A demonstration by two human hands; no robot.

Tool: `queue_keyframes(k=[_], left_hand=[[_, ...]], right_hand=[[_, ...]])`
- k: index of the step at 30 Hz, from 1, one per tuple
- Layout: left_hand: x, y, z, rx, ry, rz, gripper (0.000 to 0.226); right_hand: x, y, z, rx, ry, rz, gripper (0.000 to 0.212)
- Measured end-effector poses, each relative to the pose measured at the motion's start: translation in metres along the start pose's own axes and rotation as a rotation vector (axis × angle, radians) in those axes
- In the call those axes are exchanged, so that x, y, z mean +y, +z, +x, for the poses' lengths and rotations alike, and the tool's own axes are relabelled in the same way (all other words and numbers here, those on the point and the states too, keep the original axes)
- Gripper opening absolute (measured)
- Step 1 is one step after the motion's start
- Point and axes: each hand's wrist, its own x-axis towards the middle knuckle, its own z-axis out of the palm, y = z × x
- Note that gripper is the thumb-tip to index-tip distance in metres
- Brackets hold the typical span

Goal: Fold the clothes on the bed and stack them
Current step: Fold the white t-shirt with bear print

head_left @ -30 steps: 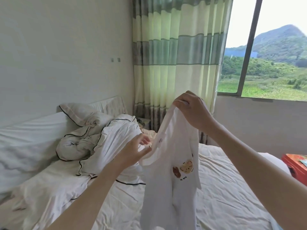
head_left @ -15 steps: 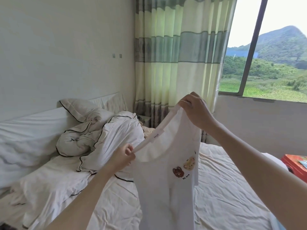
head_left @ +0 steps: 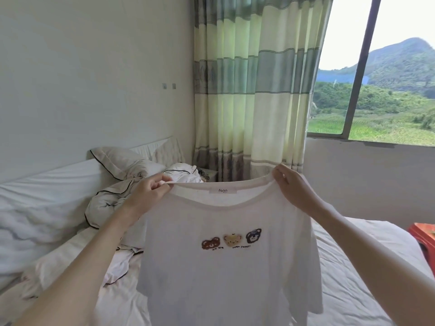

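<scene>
A white shirt [head_left: 226, 267] hangs in the air over the bed [head_left: 348, 278], held up by both hands at the shoulders and spread flat toward the camera. The left hand [head_left: 147, 195] pinches the left end of the neckline, its fingers [head_left: 157, 184] curled together on the cloth. The right hand [head_left: 294, 190] grips the right end of the neckline, thumb in front and the other fingers behind the cloth, so those are hidden. Three small bear faces [head_left: 231, 240] sit in a row across the chest, with tiny lettering under them too small to read. A neck label [head_left: 223, 191] shows inside the collar; its print is faint.

The shirt's hem is cut off by the bottom edge of the view, and the shirt covers the middle of the bed behind it. Nothing here serves as a container.

To the left, a rumpled duvet [head_left: 110, 203] with dark piping lies heaped on the bed, with a pillow [head_left: 117, 161] against the headboard behind it. Some patterned thing beside the curtain [head_left: 254, 90] peeps out above the left hand, too hidden to name. At the right edge a red object [head_left: 423, 236] is cut off by the frame. A window [head_left: 376, 95] shows green hills.
</scene>
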Motion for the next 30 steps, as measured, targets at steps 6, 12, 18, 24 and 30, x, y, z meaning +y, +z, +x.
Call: queue_keyframes(k=[6, 12, 18, 24, 30], left_hand=[[0.002, -0.022, -0.009, -0.332, -0.007, 0.142, 0.034], [0.001, -0.021, -0.013, -0.341, 0.006, 0.166, 0.012], [0.0, -0.006, -0.011, 0.065, 0.09, 0.178, 0.017], [-0.01, 0.011, -0.021, 0.385, 0.195, 0.353, 0.018], [-0.022, 0.011, -0.048, 0.454, 0.182, 0.476, 0.029]], right_hand=[[0.008, -0.015, -0.007, -0.228, 0.293, 0.508, 0.035], [0.016, -0.028, -0.008, -0.38, 0.435, 0.848, 0.039], [0.016, -0.024, -0.02, -0.282, 0.327, 0.253, 0.017], [0.013, 0.004, -0.039, 0.045, 0.232, -0.205, 0.018], [0.018, 0.02, -0.065, 0.187, 0.232, -0.104, 0.017]])
